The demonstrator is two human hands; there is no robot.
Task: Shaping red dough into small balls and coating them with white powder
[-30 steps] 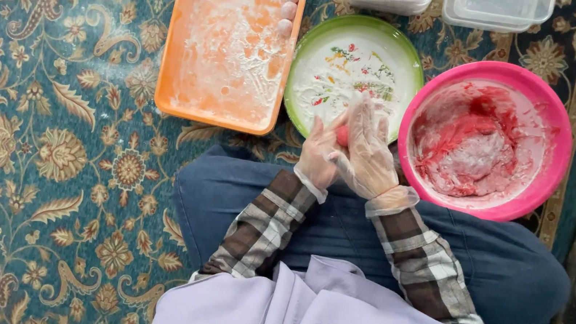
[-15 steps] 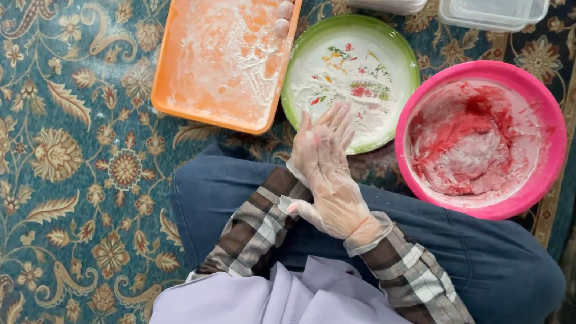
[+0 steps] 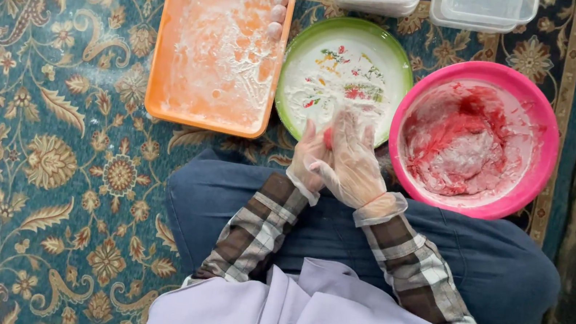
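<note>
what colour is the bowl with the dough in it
Pink bowl, seen in the head view.

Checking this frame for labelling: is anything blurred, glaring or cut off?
Head view: even, soft light with no hard shadows or glare; carpet, orange tray and pink bowl sharp; gloved hands slightly soft; two clear containers cropped by the top edge.

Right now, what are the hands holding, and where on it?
A small pink-red dough piece, pressed between the palms of the gloved left hand and right hand. Only its edge shows between them; the rest is hidden.
</note>
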